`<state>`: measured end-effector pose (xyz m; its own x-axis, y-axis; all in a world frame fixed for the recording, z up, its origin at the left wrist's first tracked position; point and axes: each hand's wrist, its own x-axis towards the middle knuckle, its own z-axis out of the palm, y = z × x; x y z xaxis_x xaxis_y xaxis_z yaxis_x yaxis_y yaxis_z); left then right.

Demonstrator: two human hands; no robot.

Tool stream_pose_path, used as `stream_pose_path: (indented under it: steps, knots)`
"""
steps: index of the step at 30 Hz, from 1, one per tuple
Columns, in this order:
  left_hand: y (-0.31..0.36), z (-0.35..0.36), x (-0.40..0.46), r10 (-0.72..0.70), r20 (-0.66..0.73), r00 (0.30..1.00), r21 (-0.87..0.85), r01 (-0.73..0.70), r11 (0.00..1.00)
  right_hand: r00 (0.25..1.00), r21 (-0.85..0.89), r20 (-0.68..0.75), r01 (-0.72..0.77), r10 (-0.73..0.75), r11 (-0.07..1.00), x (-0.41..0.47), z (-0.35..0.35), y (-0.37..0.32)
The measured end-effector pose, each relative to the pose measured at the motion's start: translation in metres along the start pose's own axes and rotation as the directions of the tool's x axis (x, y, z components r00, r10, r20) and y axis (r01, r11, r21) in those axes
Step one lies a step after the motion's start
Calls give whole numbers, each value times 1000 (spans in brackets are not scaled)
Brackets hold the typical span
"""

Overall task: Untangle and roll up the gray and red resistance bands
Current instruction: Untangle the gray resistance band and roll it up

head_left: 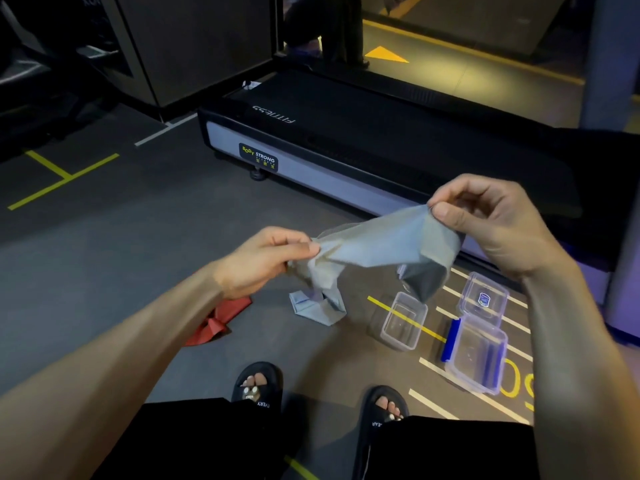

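- Floor (138,237): dark gym flooring marked with yellow and white lines; everything loose below is carried by it.
- Treadmill (346,140): black deck with a pale side panel, set across the upper middle of the frame, behind the hands.
- Gray band (374,247): held in mid-frame between both hands, its long axis running from lower left up to upper right. One end is gathered at the left hand, the other at the right; a crumpled tail is seen hanging down to a folded heap on the floor at centre. It is judged not yet untangled or rolled.
- Left hand (263,258): fingers curled round the bunched lower-left end of the gray band.
- Right hand (491,223): thumb and fingers pinching the upper-right edge of the gray band, higher than the left hand.
- Red band (221,320): crumpled on the floor at lower left of centre, partly hidden under the left forearm, untouched; the left hand is the nearer.
- Lidded container (478,351): clear with blue clips, lid open, lower right.
- Small container (403,320): clear, open, just beside the lidded one.
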<state>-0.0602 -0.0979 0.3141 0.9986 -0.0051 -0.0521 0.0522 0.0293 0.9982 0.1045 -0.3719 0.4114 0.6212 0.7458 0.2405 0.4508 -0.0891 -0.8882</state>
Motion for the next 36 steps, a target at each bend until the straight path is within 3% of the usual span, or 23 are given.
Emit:
stream_pose_path:
  steps: [2, 4, 6, 13, 18, 22, 28, 33, 36]
  knots:
    - [1, -13, -2, 42, -5, 999, 284, -39, 958, 999, -48, 24, -28, 29, 998, 0, -3, 4]
    - [5, -29, -2, 89, -14, 996, 597, -63, 799, 991, -147, 107, -66, 82, 987, -1, 1, 9]
    - [10, -38, -4, 139, -14, 990, 734, -85, 674, 978, -248, 156, -100, 142, 964, -1, 7, 17]
    - [17, -41, -12, 193, -64, 979, 713, -90, 695, 980, -324, 132, -101, 151, 941, 2, 10, 22]
    - [30, -34, -13, 266, 51, 963, 815, -194, 546, 980, -351, 122, -106, 157, 930, 0, 8, 21]
    - [26, -37, -11, 251, -15, 968, 810, -136, 570, 979, -324, 131, -106, 155, 940, -1, 7, 18]
    - [21, -38, -12, 179, -5, 984, 719, -120, 684, 982, -327, 132, -88, 138, 941, -1, 6, 14]
    - [15, -34, -9, 143, 31, 989, 715, -121, 689, 981, -334, 139, -85, 138, 939, -1, 6, 14]
    - [9, -35, -8, 77, 11, 997, 658, -65, 751, 983, -324, 126, -86, 133, 942, -2, 6, 12]
